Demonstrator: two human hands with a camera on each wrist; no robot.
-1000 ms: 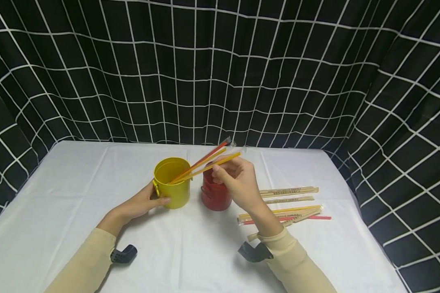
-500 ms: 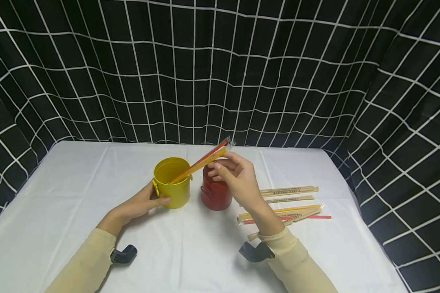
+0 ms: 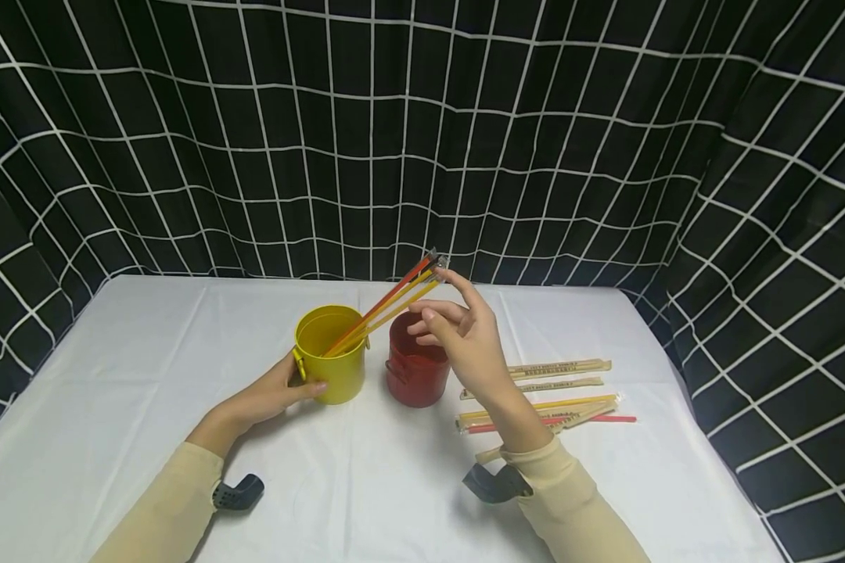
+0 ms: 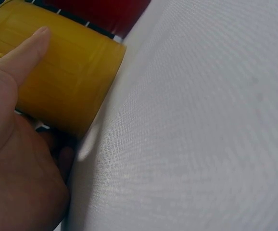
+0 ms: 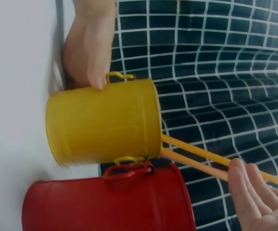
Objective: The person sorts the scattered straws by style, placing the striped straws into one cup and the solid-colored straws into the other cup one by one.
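A small yellow bucket [image 3: 338, 383] stands on the white cloth, with my left hand [image 3: 271, 391] gripping its side, thumb in front and fingers behind. Leaning out of it to the right are an orange-red straw [image 3: 400, 286] and yellow straws [image 3: 403, 306], in clear wrappers. My right hand [image 3: 475, 340] is beside their upper ends, index finger stretched to the tips, the other fingers loosely bent. In the right wrist view its thumb is apart from the fingers. Beneath that hand is a red bucket [image 3: 418, 383], its mouth partly covered by the fingers.
Right of the buckets lie several paper-wrapped straws [image 3: 566, 365], a yellow straw [image 3: 580, 401] and a pinkish-red straw [image 3: 616, 417], partly behind the right forearm. A black curtain [image 3: 387, 172] with white grid lines rises behind the table.
My right hand has let go of a yellow straw, which now leans in the yellow bucket with the others. The index finger has stretched up to the straw tips. The left hand stays put.
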